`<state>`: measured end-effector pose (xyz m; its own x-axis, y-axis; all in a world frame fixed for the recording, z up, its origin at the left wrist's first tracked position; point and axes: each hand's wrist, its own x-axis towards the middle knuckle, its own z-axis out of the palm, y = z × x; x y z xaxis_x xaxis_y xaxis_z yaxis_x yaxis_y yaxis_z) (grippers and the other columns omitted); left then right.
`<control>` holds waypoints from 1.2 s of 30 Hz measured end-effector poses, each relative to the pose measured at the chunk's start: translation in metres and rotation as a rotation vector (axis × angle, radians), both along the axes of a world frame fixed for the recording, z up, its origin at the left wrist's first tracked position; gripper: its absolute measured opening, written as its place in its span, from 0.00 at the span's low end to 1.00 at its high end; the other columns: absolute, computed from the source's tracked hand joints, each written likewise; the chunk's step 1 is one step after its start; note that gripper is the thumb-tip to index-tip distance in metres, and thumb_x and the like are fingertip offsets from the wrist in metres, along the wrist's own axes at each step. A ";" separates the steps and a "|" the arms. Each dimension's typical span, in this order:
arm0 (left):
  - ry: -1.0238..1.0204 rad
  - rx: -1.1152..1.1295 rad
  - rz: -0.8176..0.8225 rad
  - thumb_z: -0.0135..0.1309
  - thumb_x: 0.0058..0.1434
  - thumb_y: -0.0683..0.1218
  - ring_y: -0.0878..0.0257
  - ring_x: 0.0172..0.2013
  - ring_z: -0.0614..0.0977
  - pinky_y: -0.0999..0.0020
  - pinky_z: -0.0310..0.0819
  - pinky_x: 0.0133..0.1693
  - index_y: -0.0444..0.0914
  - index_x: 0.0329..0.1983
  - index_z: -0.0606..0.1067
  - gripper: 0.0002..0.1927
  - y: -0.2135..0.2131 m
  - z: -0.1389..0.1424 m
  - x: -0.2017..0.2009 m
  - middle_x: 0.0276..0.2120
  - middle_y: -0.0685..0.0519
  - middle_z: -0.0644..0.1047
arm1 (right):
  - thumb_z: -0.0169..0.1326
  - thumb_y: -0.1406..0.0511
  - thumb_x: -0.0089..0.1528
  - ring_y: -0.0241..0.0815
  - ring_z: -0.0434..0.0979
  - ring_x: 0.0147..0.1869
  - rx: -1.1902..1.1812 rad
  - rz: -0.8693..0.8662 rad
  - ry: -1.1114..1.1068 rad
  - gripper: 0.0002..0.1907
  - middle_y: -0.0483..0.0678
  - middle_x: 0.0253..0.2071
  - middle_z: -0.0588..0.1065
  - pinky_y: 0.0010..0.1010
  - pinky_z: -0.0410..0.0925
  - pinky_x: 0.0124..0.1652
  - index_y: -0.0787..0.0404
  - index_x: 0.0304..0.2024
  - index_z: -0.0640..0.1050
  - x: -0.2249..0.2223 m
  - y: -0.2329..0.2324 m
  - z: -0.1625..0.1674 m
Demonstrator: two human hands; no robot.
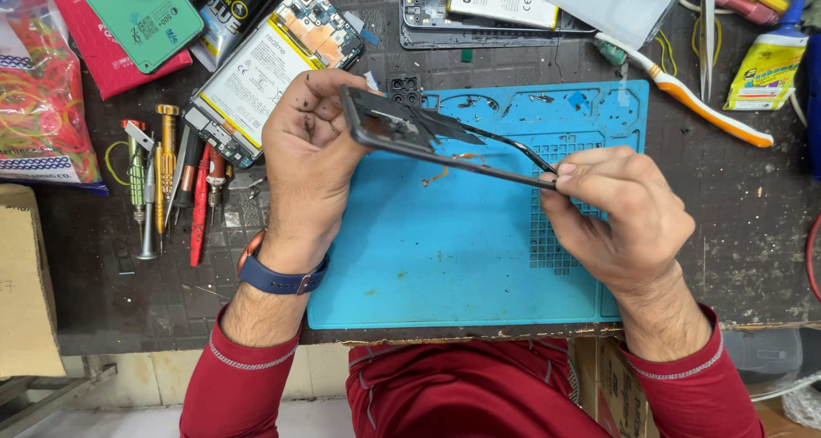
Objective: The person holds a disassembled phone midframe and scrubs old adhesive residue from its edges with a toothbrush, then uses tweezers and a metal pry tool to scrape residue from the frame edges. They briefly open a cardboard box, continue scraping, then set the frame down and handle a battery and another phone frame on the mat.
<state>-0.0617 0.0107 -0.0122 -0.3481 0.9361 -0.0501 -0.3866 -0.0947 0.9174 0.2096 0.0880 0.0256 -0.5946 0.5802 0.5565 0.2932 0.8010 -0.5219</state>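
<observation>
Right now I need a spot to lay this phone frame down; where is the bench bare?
The blue mat is bare below the phone frame, between both wrists. Crowded: screwdrivers left, opened phones behind, toothbrush right.

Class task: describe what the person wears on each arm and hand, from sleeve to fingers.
Both arms wear dark red sleeves with grey speckled trim at the cuffs. The left hand has a navy watch strap at its wrist. The right hand is bare, with no glove or ring visible.
</observation>
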 end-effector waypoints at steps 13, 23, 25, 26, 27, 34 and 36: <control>0.230 -0.161 0.057 0.59 0.59 0.33 0.70 0.41 0.83 0.73 0.85 0.37 0.34 0.51 0.73 0.17 0.003 0.014 0.010 0.42 0.54 0.79 | 0.68 0.82 0.61 0.47 0.81 0.42 0.157 -0.089 0.002 0.19 0.49 0.37 0.75 0.32 0.76 0.41 0.64 0.43 0.72 0.010 0.000 -0.005; 1.167 -0.054 0.117 0.66 0.63 0.41 0.65 0.30 0.82 0.73 0.73 0.32 0.34 0.47 0.78 0.12 0.002 0.036 0.020 0.37 0.52 0.82 | 0.66 0.81 0.61 0.48 0.82 0.43 0.134 -0.147 -0.004 0.17 0.49 0.37 0.76 0.33 0.74 0.42 0.65 0.43 0.72 0.015 0.001 -0.007; 1.049 -0.125 0.051 0.66 0.58 0.39 0.64 0.21 0.77 0.72 0.67 0.24 0.33 0.45 0.79 0.13 0.001 0.039 0.020 0.34 0.51 0.83 | 0.66 0.81 0.60 0.48 0.82 0.43 0.148 -0.134 -0.007 0.17 0.48 0.36 0.76 0.35 0.75 0.43 0.65 0.42 0.73 0.014 0.002 -0.006; 1.004 -0.118 0.041 0.66 0.58 0.39 0.65 0.23 0.78 0.73 0.69 0.26 0.32 0.48 0.79 0.15 0.000 0.039 0.021 0.36 0.50 0.83 | 0.67 0.81 0.59 0.48 0.81 0.43 0.167 -0.129 -0.015 0.17 0.48 0.36 0.76 0.35 0.75 0.43 0.64 0.41 0.73 0.013 0.002 -0.005; 0.959 -0.114 0.032 0.66 0.58 0.40 0.66 0.25 0.80 0.73 0.71 0.27 0.32 0.50 0.79 0.17 -0.002 0.038 0.021 0.38 0.49 0.83 | 0.67 0.81 0.59 0.48 0.81 0.42 0.184 -0.121 -0.022 0.17 0.48 0.35 0.76 0.36 0.76 0.43 0.64 0.40 0.73 0.011 0.001 -0.004; 0.208 0.206 -0.133 0.50 0.72 0.55 0.63 0.46 0.83 0.68 0.81 0.48 0.28 0.64 0.68 0.28 -0.013 0.028 0.012 0.53 0.46 0.78 | 0.71 0.81 0.55 0.49 0.79 0.41 0.303 -0.057 -0.068 0.17 0.48 0.36 0.75 0.36 0.75 0.38 0.64 0.37 0.77 0.001 -0.005 0.004; 0.228 0.153 -0.087 0.50 0.75 0.55 0.61 0.46 0.83 0.67 0.84 0.43 0.26 0.63 0.69 0.27 -0.014 0.025 0.011 0.51 0.44 0.79 | 0.72 0.80 0.54 0.48 0.78 0.41 0.320 -0.035 -0.083 0.16 0.48 0.36 0.75 0.36 0.76 0.39 0.64 0.36 0.78 0.000 -0.006 0.007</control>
